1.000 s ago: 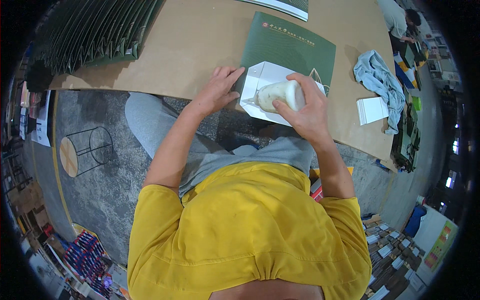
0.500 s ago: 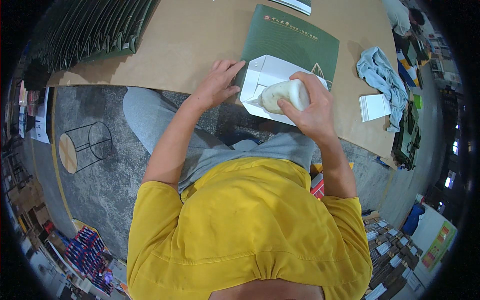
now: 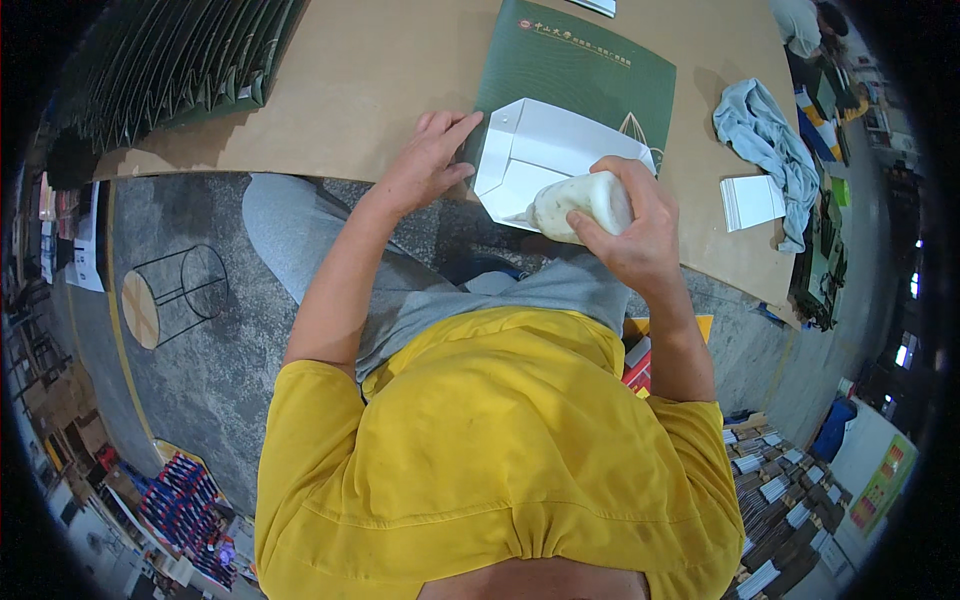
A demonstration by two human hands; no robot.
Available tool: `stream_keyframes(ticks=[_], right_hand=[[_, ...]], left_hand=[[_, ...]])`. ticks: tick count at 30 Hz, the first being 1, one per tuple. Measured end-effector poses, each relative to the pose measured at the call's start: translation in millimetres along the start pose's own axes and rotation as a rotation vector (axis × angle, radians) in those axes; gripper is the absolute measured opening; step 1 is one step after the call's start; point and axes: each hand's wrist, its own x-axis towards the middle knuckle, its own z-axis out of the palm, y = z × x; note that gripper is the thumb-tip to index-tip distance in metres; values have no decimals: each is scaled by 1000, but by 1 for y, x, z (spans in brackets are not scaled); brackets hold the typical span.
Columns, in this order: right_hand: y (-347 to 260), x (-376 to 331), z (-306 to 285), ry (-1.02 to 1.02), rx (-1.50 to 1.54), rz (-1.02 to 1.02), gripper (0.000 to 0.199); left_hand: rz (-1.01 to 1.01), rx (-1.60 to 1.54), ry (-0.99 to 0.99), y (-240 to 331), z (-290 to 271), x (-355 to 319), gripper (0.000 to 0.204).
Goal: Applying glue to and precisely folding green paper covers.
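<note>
A green paper bag (image 3: 578,75) lies flat on the table, its bottom end folded open into white flaps (image 3: 555,138) toward me. My right hand (image 3: 640,222) grips a whitish squeeze bottle (image 3: 585,205), tilted so its nozzle points down and left at the flaps' near edge. The bottle looks like a glue bottle; whether anything comes out of it is too small to tell. At the bag's left edge rests my left hand (image 3: 430,160), fingers stretched out, the index fingertip by the flap's corner. Twisted cord handles (image 3: 632,128) show at the bag's right side.
Many folded green bags (image 3: 190,70) stand in a row at the table's far left. To the right lie a light blue cloth (image 3: 760,135) and a stack of white cards (image 3: 752,202). A round-topped stool (image 3: 140,309) is on the floor at left. Another person (image 3: 800,25) is at the far right.
My right hand has moved the bottle right and slightly toward me, its nozzle now at the flaps' near edge. The left hand has shifted slightly up and left.
</note>
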Motion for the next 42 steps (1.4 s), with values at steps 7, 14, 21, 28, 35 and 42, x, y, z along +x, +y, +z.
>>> stream_keyframes(ticks=[7,14,21,28,35,42], right_hand=[[6,-11,-12,25,-41,43,40],[17,-23,-32,77,-35,86,39],[35,-43,-52,125,-71,101,38],[45,-59,-66,172,-117,138,37],[50,-70,-75,200,-161,196,42],[52,-76,-86,375,-199,239,42]], left_hand=[[-46,33,-29,4,-1,2,68],[-9,61,-15,2,-3,3,65],[-18,71,-33,2,-4,3,67],[-45,74,-47,5,-5,5,68],[-48,87,-48,3,-5,5,67],[-48,89,-49,5,-6,5,68]])
